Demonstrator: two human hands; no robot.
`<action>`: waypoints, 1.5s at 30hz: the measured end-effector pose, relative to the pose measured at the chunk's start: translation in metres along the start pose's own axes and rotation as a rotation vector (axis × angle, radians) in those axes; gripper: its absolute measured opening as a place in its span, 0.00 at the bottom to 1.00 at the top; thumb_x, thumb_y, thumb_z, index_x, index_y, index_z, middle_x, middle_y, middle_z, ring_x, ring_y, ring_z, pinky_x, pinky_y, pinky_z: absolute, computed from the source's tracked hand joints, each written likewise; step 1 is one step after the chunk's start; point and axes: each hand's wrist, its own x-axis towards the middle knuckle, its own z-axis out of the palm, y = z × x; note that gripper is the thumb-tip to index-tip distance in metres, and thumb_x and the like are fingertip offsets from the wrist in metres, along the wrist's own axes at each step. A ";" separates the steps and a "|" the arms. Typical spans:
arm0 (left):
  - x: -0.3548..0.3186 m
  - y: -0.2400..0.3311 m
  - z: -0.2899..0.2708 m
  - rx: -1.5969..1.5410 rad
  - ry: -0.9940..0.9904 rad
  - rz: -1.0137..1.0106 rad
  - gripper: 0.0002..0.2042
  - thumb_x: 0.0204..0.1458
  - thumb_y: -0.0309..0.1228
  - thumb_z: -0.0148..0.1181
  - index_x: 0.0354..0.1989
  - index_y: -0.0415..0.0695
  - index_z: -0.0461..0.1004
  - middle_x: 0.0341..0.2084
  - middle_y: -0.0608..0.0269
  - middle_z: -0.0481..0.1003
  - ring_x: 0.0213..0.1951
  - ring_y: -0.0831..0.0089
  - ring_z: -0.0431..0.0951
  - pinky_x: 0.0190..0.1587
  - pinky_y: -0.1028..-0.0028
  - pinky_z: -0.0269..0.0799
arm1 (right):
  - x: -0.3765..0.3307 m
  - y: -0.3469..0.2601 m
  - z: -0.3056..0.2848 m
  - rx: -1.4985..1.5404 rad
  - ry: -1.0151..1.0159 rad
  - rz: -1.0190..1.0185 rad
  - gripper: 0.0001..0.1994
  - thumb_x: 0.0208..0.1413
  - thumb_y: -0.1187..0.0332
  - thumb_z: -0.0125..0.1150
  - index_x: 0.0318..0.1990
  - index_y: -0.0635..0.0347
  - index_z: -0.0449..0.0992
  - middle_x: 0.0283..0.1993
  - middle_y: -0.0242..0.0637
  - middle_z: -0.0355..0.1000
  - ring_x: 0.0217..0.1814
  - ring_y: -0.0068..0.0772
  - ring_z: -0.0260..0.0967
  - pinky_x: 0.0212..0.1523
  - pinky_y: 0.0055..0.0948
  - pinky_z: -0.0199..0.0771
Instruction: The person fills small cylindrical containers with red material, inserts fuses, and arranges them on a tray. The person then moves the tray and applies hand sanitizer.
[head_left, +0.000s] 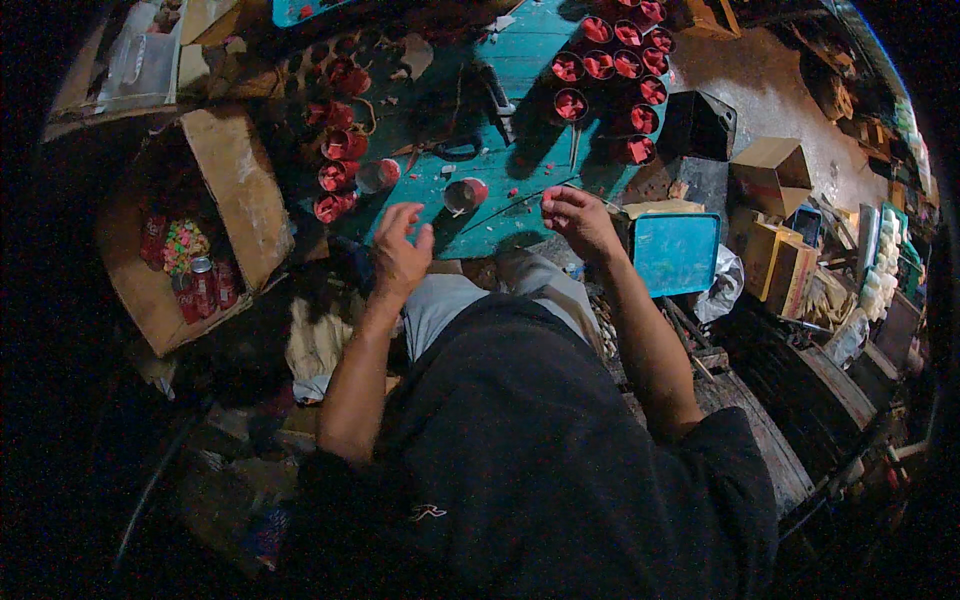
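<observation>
Dark and slender, a rod point(508, 211) slants lower-left from the right hand point(577, 217), seemingly pinched there; left hand point(399, 252) unclenched.

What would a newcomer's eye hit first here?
Probably the cluster of red-filled cans at the right side of the teal table, echoed by a darker row of cans on its left. Next, the left hand and right hand near its close edge, and the open cardboard box far left with red cans inside.
</observation>
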 end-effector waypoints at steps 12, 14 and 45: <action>0.006 -0.002 0.044 0.357 0.060 0.613 0.10 0.49 0.27 0.67 0.41 0.43 0.80 0.44 0.56 0.77 0.50 0.54 0.75 0.52 0.57 0.72 | 0.002 0.002 0.086 -0.757 -0.107 -0.270 0.08 0.61 0.74 0.66 0.46 0.66 0.79 0.37 0.32 0.77 0.38 0.22 0.74 0.40 0.24 0.76; 0.006 -0.007 0.045 0.363 0.068 0.631 0.10 0.50 0.26 0.64 0.42 0.43 0.80 0.45 0.55 0.77 0.52 0.54 0.74 0.54 0.56 0.71 | 0.003 0.006 0.089 -0.735 -0.109 -0.297 0.08 0.61 0.74 0.66 0.46 0.65 0.79 0.38 0.33 0.78 0.38 0.22 0.74 0.40 0.25 0.76; 0.027 0.009 0.051 0.464 0.186 0.690 0.06 0.51 0.28 0.65 0.38 0.46 0.80 0.32 0.65 0.80 0.41 0.61 0.77 0.46 0.58 0.67 | -0.015 0.020 0.096 -0.760 0.055 -0.685 0.15 0.57 0.72 0.65 0.52 0.66 0.78 0.39 0.45 0.78 0.33 0.42 0.74 0.38 0.36 0.76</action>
